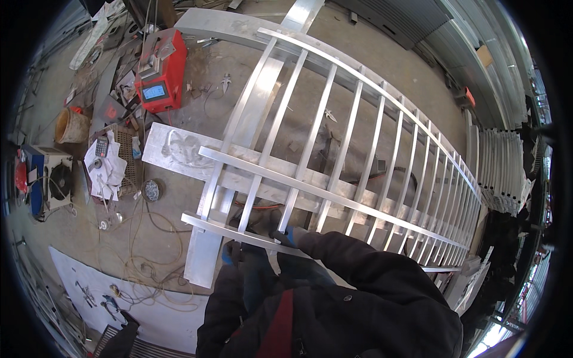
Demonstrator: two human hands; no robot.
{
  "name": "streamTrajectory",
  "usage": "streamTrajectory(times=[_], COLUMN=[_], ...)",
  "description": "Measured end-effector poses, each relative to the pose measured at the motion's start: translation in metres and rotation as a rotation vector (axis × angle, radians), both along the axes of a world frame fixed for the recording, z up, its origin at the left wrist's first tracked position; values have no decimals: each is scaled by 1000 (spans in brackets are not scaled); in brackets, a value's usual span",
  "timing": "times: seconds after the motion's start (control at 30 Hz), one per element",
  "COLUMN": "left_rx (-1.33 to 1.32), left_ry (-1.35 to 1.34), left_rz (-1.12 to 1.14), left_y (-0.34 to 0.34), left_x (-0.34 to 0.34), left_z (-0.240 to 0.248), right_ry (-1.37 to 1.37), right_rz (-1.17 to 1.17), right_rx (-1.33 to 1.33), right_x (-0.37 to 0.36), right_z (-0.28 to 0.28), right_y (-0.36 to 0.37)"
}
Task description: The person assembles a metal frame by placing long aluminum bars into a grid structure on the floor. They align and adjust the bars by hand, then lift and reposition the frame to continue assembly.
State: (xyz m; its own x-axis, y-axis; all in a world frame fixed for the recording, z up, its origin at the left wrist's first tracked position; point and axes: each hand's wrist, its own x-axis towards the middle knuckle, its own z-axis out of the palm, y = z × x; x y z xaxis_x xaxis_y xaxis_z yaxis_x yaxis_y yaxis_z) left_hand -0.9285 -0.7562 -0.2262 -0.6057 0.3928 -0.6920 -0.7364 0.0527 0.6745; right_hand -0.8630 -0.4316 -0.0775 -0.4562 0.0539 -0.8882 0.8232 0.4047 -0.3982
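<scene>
A long silvery metal railing frame (334, 197) lies in front of me, with several crossbars between its lengthwise rails. The near rail (250, 237) passes just before my body. My left hand (231, 253), in a blue and dark glove, is at this rail's near side toward its left end; its fingers are mostly hidden. Farther right, my right hand (287, 237), gloved alike, is closed around the near end of a crossbar (289, 209). Something dark shows between the hands, too shaded to make out.
Wide metal beams (173, 149) support the frame. At the left are a red machine with a screen (161, 80), a bucket (69, 125), a crate with papers (122, 161) and a blue-and-white machine (51, 179). Loose hoses (167, 238) cross the floor. Metal profiles (501, 161) are stacked at right.
</scene>
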Motion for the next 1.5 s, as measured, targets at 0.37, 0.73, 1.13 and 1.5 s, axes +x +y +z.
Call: streamTrajectory(times=[0.37, 0.73, 1.13, 1.5], left_rx=[-172, -649, -603, -573], left_ry=[-191, 731, 1145, 890], left_rz=[-310, -474, -618, -782], left_y=[-11, 122, 477, 512], left_x=[-28, -98, -283, -298], left_z=[46, 232, 133, 120], right_ry=[366, 650, 955, 513], right_rz=[-6, -198, 75, 327], right_rx=[243, 621, 1352, 1196], right_x=[-47, -125, -284, -378], right_z=[87, 56, -7, -18], right_y=[161, 371, 503, 546])
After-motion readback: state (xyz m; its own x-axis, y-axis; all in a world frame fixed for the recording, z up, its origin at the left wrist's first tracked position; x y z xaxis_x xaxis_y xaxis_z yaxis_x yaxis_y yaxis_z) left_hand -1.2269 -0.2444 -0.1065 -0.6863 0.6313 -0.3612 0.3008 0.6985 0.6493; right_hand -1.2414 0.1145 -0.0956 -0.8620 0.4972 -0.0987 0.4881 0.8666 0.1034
